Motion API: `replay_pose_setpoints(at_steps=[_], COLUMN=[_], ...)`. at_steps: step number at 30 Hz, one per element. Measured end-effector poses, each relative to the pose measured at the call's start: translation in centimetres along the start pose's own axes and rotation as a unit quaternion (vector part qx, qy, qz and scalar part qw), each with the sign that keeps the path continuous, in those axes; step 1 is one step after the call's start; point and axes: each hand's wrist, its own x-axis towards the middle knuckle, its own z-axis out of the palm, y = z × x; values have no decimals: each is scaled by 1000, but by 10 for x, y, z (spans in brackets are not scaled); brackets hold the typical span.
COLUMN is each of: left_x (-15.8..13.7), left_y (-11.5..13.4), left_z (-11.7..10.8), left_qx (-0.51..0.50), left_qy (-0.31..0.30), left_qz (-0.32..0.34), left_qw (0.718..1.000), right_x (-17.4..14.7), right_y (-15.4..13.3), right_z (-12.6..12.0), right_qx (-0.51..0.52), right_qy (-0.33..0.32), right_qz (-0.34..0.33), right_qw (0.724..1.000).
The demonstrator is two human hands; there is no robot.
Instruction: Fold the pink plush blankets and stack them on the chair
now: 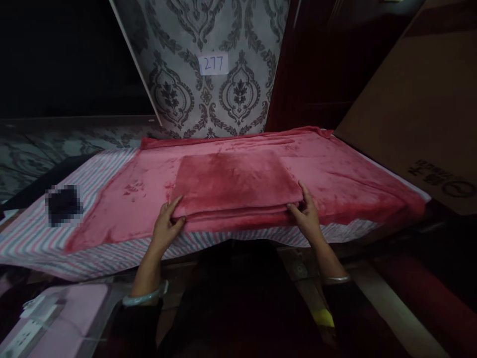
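A folded red plush blanket (pixel 234 179) lies as a flat rectangle in front of me, its layered edge facing me. My left hand (pixel 167 221) grips its near left corner, thumb in front and fingers on top. At the near right corner my right hand (pixel 306 211) pinches the layers in the same way. Beneath it spreads a larger pink-red plush cloth (pixel 122 204), rumpled along its far edge. Under that shows a striped sheet (pixel 108 261) hanging over the near edge.
A pixelated dark object (pixel 64 205) rests on the striped sheet at left. A large cardboard box (pixel 417 109) stands at right. A dark screen (pixel 70 59) is at upper left. A power strip (pixel 28 335) lies on a pink surface (pixel 80 313) at lower left.
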Motion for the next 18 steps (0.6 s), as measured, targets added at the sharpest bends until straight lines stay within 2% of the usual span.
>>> replay_pose_setpoints(at_steps=[4,9,11,14,16,18], left_x=[0,0,2,4,4,1], left_y=[4,-2,-3,-3,-5,-10], left_z=[-1,3,7,10,5,-7], left_qx=[-32,-76,-67,-34,-27,-39], left_qy=[11,42,77,104,81,23], left_qz=[-15,-109,-104,-58,-46,-49], left_qw=[999,990,989,992,995,998], right_x=[-3,-3,-3,-4,-5,-6], right_y=[9,22,22,19,17,14], right_z=[2,3,4,7,6,-1], right_qx=[6,5,4,-20,-33,-32], right_qy=[32,63,77,100,105,80], right_qz=[-5,3,7,-7,-21,-18], right_qw=[999,998,997,995,994,996])
